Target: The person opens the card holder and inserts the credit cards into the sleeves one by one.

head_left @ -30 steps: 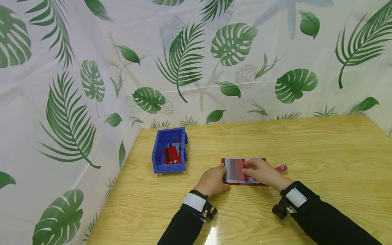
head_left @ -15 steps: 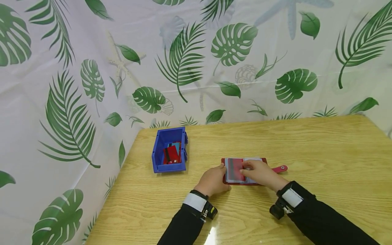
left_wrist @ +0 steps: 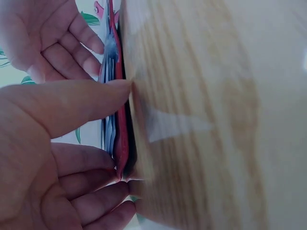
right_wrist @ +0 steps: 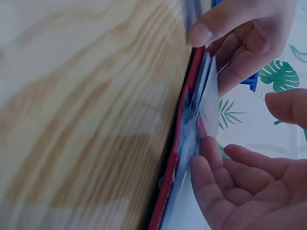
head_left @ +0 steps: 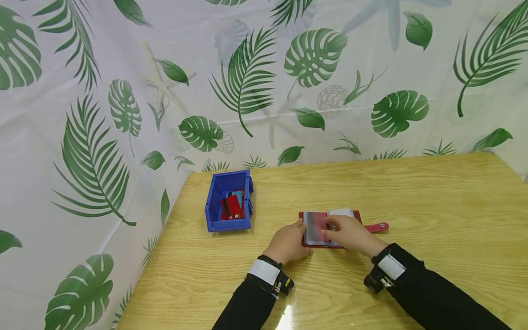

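A red card holder (head_left: 340, 212) with clear plastic sleeves lies spread open on the table. My left hand (head_left: 284, 243) grips its left edge; in the left wrist view the thumb lies against the red cover (left_wrist: 123, 139). A red card (head_left: 316, 227) with a dark stripe sits in the left-hand sleeve, its right edge by my right fingertips. My right hand (head_left: 350, 233) reaches over the right-hand page. In the right wrist view its relaxed fingers (right_wrist: 204, 175) touch the sleeves and card edge, thumb held apart. How deep the card sits is unclear.
A blue bin (head_left: 228, 225) stands at the back left, with a red card (head_left: 232, 206) and a light blue card among others in it. The holder's red snap strap (head_left: 377, 227) sticks out to the right. A leaf-patterned cloth hangs behind the wooden table (head_left: 433, 206).
The right hand has shifted slightly left, and the red card has slid a little left, further into the sleeve. The left hand keeps its hold on the card holder.
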`<move>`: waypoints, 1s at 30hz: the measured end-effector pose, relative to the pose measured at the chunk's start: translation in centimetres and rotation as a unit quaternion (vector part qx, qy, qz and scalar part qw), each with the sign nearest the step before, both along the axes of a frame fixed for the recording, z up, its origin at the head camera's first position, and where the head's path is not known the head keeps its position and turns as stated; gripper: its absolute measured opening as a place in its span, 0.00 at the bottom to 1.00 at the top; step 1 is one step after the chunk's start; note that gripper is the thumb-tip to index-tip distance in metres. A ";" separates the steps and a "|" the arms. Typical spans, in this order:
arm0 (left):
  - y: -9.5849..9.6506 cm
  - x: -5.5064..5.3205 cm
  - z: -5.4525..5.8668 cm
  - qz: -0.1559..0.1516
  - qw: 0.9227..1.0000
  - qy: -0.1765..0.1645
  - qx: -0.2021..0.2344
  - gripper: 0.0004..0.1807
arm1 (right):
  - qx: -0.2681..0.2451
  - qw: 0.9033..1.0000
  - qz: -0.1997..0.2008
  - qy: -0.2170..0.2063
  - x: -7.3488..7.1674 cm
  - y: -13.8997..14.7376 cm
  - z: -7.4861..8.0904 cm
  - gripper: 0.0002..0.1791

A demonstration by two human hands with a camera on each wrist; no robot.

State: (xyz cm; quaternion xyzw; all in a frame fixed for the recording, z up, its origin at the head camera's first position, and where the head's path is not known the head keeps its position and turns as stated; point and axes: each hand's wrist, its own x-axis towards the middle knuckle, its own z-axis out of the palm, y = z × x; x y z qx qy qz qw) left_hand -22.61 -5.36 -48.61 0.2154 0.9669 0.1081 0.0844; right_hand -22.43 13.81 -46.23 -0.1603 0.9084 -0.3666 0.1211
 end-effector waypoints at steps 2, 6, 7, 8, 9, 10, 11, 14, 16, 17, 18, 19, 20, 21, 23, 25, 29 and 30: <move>0.0 -0.2 -0.1 -0.002 1.000 -0.003 0.011 0.35 | 0.003 1.000 0.004 0.009 0.0 0.3 -0.2 0.25; -0.2 -0.5 -0.2 -0.003 1.000 -0.013 0.028 0.32 | 0.019 1.000 0.007 0.015 -0.1 0.7 -0.8 0.26; -0.2 -0.5 -0.1 0.000 0.999 -0.016 0.032 0.32 | 0.026 1.000 0.007 0.016 -0.1 0.9 -1.0 0.26; -0.2 -0.4 0.0 0.004 0.999 -0.017 0.036 0.32 | 0.031 0.999 0.008 0.018 -0.2 1.1 -1.0 0.27; -0.3 -0.4 0.1 0.008 0.999 -0.015 0.041 0.31 | 0.037 0.999 0.009 0.019 -0.2 1.3 -1.1 0.28; -0.4 -0.4 0.3 0.015 0.999 -0.012 0.050 0.31 | 0.041 0.999 0.011 0.023 -0.3 1.5 -1.1 0.28; -0.6 -0.4 0.5 0.024 0.998 -0.012 0.065 0.30 | 0.047 0.998 0.011 0.031 -0.3 1.8 -1.1 0.28; -1.6 -0.5 1.8 0.053 0.992 0.013 0.110 0.27 | 0.060 0.997 0.008 0.054 -0.4 2.8 -1.2 0.29; -2.9 -0.8 2.7 0.076 0.986 0.043 0.141 0.24 | 0.066 0.995 0.009 0.072 -0.5 3.4 -1.2 0.28; -3.6 -1.1 3.1 0.090 0.981 0.064 0.156 0.22 | 0.071 0.994 0.010 0.079 -0.6 3.6 -1.3 0.28; -4.4 -1.4 3.5 0.106 0.976 0.091 0.169 0.20 | 0.073 0.994 0.013 0.082 -0.6 3.8 -1.3 0.28; -5.2 -1.7 3.9 0.124 0.968 0.116 0.183 0.18 | 0.076 0.993 0.016 0.085 -0.6 4.0 -1.4 0.27; -6.0 -2.1 4.1 0.144 0.959 0.140 0.200 0.17 | 0.078 0.993 0.019 0.087 -0.6 4.1 -1.4 0.27; -6.8 -2.4 4.4 0.164 0.949 0.160 0.218 0.16 | 0.081 0.992 0.023 0.089 -0.7 4.3 -1.5 0.26; -8.2 -3.0 4.7 0.205 0.928 0.189 0.247 0.15 | 0.087 0.992 0.028 0.089 -0.7 4.5 -1.5 0.26; -9.3 -3.5 4.8 0.238 0.914 0.197 0.263 0.15 | 0.090 0.992 0.030 0.088 -0.8 4.7 -1.5 0.27; -11.0 -4.3 4.4 0.290 0.908 0.181 0.244 0.13 | 0.093 0.991 0.036 0.094 -0.8 4.8 -1.4 0.25; -11.3 -4.5 4.2 0.299 0.909 0.175 0.233 0.13 | 0.093 0.990 0.038 0.096 -0.8 4.8 -1.4 0.25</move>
